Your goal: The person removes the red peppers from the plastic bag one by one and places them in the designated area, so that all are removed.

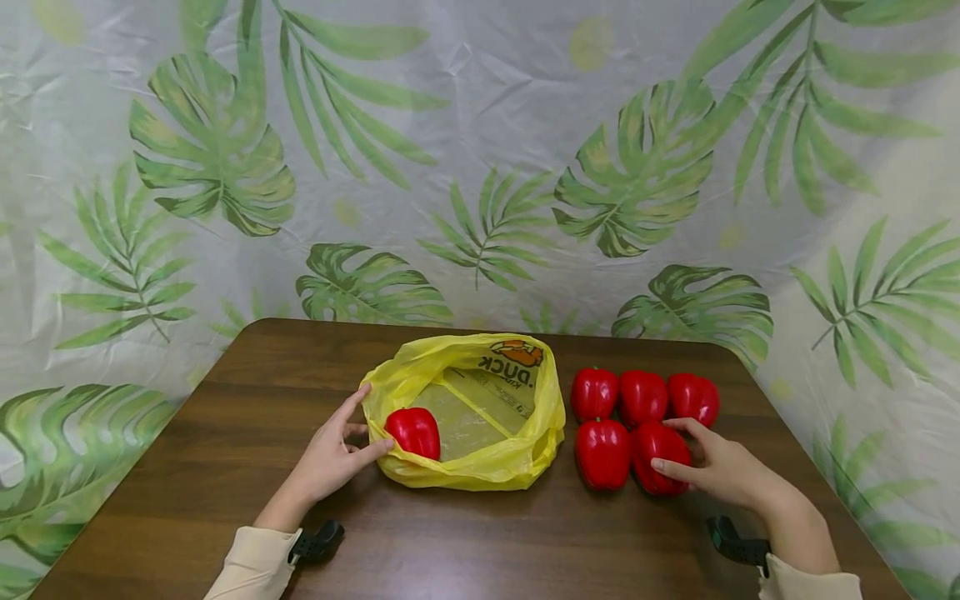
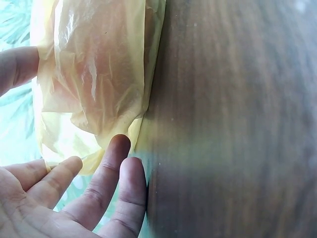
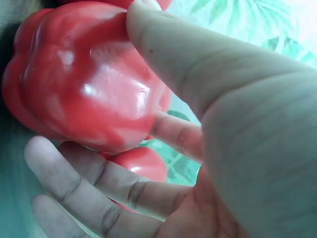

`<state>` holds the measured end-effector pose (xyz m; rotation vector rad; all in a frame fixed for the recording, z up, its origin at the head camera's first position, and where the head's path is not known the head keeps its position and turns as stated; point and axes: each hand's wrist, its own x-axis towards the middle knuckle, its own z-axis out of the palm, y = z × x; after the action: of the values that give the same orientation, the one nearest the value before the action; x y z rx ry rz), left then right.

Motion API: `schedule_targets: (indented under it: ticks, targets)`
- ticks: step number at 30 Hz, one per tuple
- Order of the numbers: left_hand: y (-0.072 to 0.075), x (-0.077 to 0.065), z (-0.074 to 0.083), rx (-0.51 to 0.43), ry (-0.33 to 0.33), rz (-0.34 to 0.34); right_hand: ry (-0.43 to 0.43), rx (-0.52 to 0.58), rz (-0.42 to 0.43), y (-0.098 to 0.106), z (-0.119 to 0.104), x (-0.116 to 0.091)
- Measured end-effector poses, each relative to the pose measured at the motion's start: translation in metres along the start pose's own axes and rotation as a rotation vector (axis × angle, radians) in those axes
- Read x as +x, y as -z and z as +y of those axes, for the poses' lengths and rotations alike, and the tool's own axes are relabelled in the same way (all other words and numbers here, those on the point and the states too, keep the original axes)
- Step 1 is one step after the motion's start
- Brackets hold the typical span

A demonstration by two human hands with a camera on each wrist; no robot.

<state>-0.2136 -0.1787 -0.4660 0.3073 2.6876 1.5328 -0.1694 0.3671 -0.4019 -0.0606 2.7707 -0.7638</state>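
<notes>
A yellow plastic bag (image 1: 543,450) sits on the table with its mouth wide and its rim folded outward. Inside, near its left wall, lies one red bell pepper (image 1: 414,432). My left hand (image 1: 330,458) holds the bag's left rim, thumb at the front and index finger farther back; the other fingers rest along its side in the left wrist view. With thumb and fingers around it, my right hand (image 1: 723,467) grips the front-right red bell pepper (image 3: 94,79) of a group. Another front pepper (image 1: 603,454) stands right beside it.
Behind the gripped pepper, a row of three red bell peppers (image 1: 642,398) stands to the bag's right. All rest on a dark wooden table (image 1: 435,542). A leaf-patterned cloth (image 1: 510,125) hangs behind the table's far edge.
</notes>
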Motion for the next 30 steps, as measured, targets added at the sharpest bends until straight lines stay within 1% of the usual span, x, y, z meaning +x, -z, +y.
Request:
schedule_targets:
  ticks: [8, 11, 16, 22, 25, 30]
  targets:
    - [0.0, -0.001, 0.0, 0.003, -0.001, 0.0, -0.001, -0.007, -0.006, 0.002, -0.002, -0.002]
    - [0.0, -0.001, 0.0, 0.005, -0.004, 0.0, 0.01, -0.041, 0.016, 0.008, -0.003, -0.004]
    - [0.0, 0.0, 0.0, 0.012, -0.008, 0.0, 0.049, -0.12, 0.077, 0.019, -0.011, -0.007]
    - [0.0, -0.002, 0.001, 0.012, -0.01, -0.006, 0.112, -0.142, 0.132, 0.027, -0.029, -0.006]
    - [0.0, -0.002, 0.001, 0.012, -0.006, -0.008, 0.144, -0.139, 0.147, 0.029, -0.043, -0.003]
    - [0.0, -0.002, 0.001, 0.015, -0.001, -0.011, 0.224, -0.129, 0.16, 0.03, -0.07, 0.005]
